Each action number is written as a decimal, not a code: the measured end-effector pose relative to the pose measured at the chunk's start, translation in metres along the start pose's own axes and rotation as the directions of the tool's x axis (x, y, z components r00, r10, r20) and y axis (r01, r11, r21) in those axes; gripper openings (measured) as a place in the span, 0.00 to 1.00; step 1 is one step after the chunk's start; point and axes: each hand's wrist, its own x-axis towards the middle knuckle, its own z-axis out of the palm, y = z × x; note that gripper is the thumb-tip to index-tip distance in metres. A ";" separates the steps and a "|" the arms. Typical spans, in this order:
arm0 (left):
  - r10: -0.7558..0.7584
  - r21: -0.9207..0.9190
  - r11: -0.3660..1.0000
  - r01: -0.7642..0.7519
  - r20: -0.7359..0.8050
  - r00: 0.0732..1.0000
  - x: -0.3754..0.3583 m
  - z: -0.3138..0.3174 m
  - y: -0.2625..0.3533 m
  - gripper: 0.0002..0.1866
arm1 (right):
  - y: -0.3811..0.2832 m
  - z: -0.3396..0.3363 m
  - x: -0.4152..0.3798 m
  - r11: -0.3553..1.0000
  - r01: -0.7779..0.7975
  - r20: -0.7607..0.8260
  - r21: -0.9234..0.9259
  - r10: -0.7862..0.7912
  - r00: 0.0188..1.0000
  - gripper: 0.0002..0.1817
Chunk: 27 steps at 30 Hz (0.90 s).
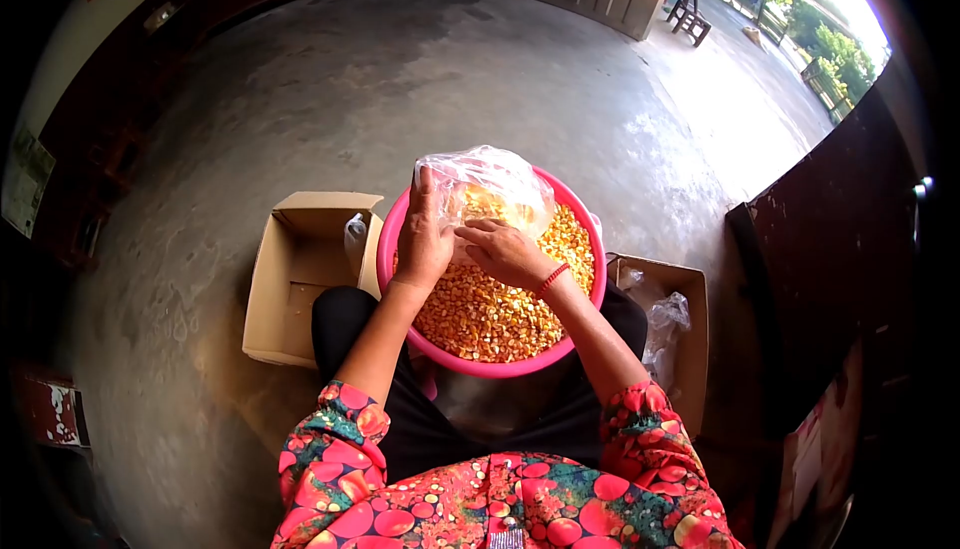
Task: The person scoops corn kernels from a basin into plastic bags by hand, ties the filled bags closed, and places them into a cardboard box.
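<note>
1 left hand [425, 246] and 1 right hand [507, 254] seem to be opening the plastic bag [490, 171] above the pink basin [500, 368], needing steadiness next, fingers' clamp I can't tell.

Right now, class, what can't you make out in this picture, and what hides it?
In the head view:
Bottom of the round pink plastic basin: buried under yellow corn kernels.
Palm of the bare right hand: behind its own back.
Print on the greenish paper sheet: too small and blurred.
Red and green patterned shirt: partly cut off by the bottom edge.
</note>
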 end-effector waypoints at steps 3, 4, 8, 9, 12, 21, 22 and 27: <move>-0.014 0.002 1.000 0.014 0.039 0.999 0.004 -0.007 0.008 0.46 | 0.001 -0.013 0.005 0.992 -0.079 0.005 0.101 0.079 0.997 0.14; -0.004 -0.020 1.000 0.005 0.055 0.998 0.006 -0.010 0.009 0.46 | 0.000 -0.020 0.005 0.988 -0.065 -0.059 0.141 0.074 0.996 0.13; -0.012 -0.026 1.000 0.013 0.021 1.000 0.012 -0.014 0.009 0.45 | -0.019 -0.063 0.007 0.678 -0.192 0.006 0.709 0.267 0.964 0.11; -0.061 -0.015 0.998 0.061 0.004 0.998 0.012 -0.013 0.010 0.45 | -0.026 -0.080 0.002 0.558 -0.194 0.043 0.807 0.272 0.961 0.11; -0.130 -0.170 0.978 0.119 -0.050 0.990 0.013 -0.005 -0.011 0.43 | -0.021 -0.106 -0.020 0.429 -0.137 -0.038 0.893 0.376 0.926 0.12; -0.403 -0.729 0.618 0.293 0.025 0.915 0.026 -0.016 -0.002 0.43 | 0.048 -0.032 -0.081 0.824 -0.567 -0.327 0.004 0.537 0.778 0.20; -0.404 -0.730 0.619 0.291 0.021 0.914 0.027 -0.016 -0.002 0.43 | 0.046 -0.023 -0.079 0.824 -0.563 -0.332 -0.054 0.517 0.789 0.21; -0.135 -0.486 0.870 0.085 -0.068 0.989 0.020 -0.001 -0.010 0.41 | 0.018 -0.005 -0.058 0.891 -0.447 -0.274 -0.078 0.412 0.869 0.16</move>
